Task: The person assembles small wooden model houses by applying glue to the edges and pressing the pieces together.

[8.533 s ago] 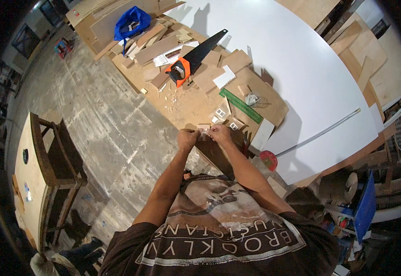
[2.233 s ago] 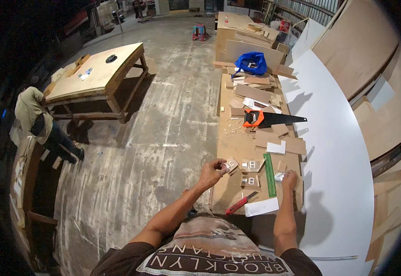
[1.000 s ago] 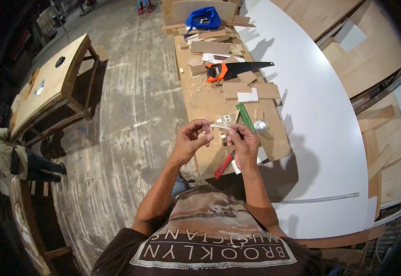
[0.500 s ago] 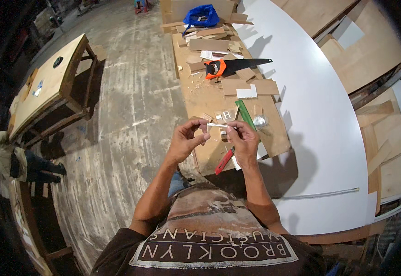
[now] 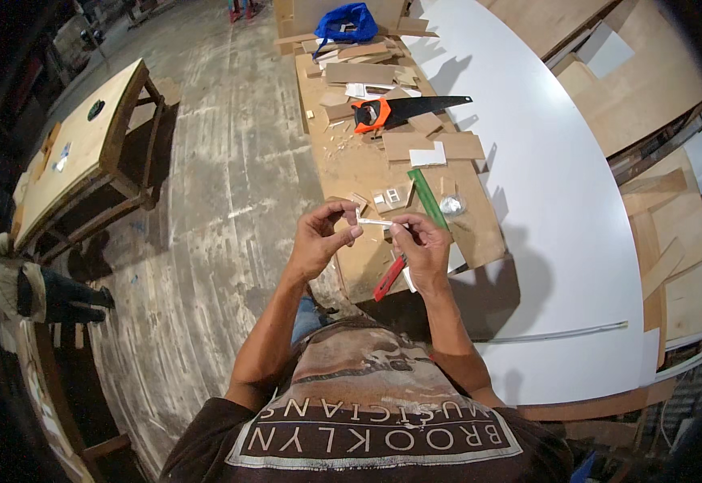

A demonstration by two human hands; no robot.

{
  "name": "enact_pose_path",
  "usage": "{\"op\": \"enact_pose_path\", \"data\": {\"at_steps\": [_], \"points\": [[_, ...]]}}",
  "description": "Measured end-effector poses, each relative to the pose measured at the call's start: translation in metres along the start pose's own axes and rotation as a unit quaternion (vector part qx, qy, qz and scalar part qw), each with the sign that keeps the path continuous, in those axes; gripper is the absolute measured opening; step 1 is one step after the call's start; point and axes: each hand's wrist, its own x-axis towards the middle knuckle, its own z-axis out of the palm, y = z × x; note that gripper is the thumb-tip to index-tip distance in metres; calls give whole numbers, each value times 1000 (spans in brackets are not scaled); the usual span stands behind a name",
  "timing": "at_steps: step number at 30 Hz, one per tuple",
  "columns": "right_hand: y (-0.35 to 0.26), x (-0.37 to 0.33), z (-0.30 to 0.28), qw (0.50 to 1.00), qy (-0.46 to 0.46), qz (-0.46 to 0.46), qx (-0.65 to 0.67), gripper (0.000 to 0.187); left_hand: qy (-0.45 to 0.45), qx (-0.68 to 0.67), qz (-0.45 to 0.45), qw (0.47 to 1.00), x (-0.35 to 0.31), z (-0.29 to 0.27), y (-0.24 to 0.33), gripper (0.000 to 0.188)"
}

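Note:
A thin white strip (image 5: pixel 376 221) spans the gap between my hands, above the wooden workboard. My left hand (image 5: pixel 318 240) pinches its left end, where a short white part stands up at the fingertips. The fingers of my right hand (image 5: pixel 422 248) are closed on the other end and partly hide it. Below my right hand lies a red-handled tool (image 5: pixel 389 278), partly covered by the hand. Just beyond my hands are a small model-like wooden piece with white frames (image 5: pixel 386 197), a green strip (image 5: pixel 426 198) and a clear plastic bag of small bits (image 5: pixel 452 205).
An orange-handled handsaw (image 5: pixel 373 115) rests among wood offcuts (image 5: pixel 360 74), with a blue bag (image 5: pixel 346 24) behind. A large white panel (image 5: pixel 560 241) fills the right side. Another workbench (image 5: pixel 85 145) and a person (image 5: pixel 8 274) are at the left.
The strip has tilted slightly, its right end lower, and an upright white part now shows at my left fingertips. Both hands keep their hold. The whole view has shifted a little.

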Motion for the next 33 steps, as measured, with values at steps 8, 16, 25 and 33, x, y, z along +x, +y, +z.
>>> {"op": "enact_pose_path", "data": {"at_steps": [8,16,25,33], "points": [[-9,4,-9,997,-7,34,67,12,2,-7,12,1000,0,-2,-3,38],[-1,5,-11,996,-49,38,56,9,8,7,21,1000,4,3,-3,37],[-14,12,-13,993,-38,92,64,14,0,7,21,1000,6,8,1,36],[-22,13,-15,977,-23,154,149,10,3,11,22,1000,5,8,0,35]]}}
